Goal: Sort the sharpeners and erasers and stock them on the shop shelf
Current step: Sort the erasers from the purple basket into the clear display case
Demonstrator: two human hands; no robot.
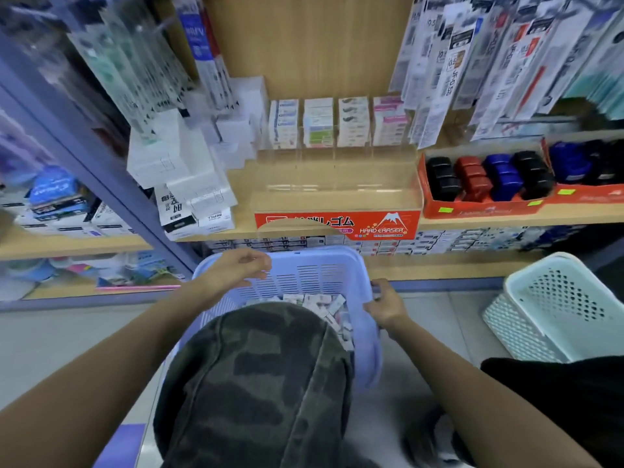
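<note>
A light blue plastic basket (314, 261) rests on my lap in front of the shelf, with several small white and pink erasers (324, 304) piled inside. My right hand (385, 305) grips the basket's right rim. My left hand (241, 268) hovers over the basket's far left corner with fingers loosely curled; I cannot see anything in it. On the wooden shelf (472, 219) stands a clear acrylic eraser display (337, 194) with a red "HARD ERASER" label; its back slots hold stacked eraser boxes (336, 121). My camouflage knee hides the basket's near part.
An orange tray (486, 206) of black, red and blue sharpeners sits right of the display. A pale green basket (553, 305) stands on the floor at right. Hanging pen packs crowd the upper left and right. White refill boxes (196, 194) lean left of the display.
</note>
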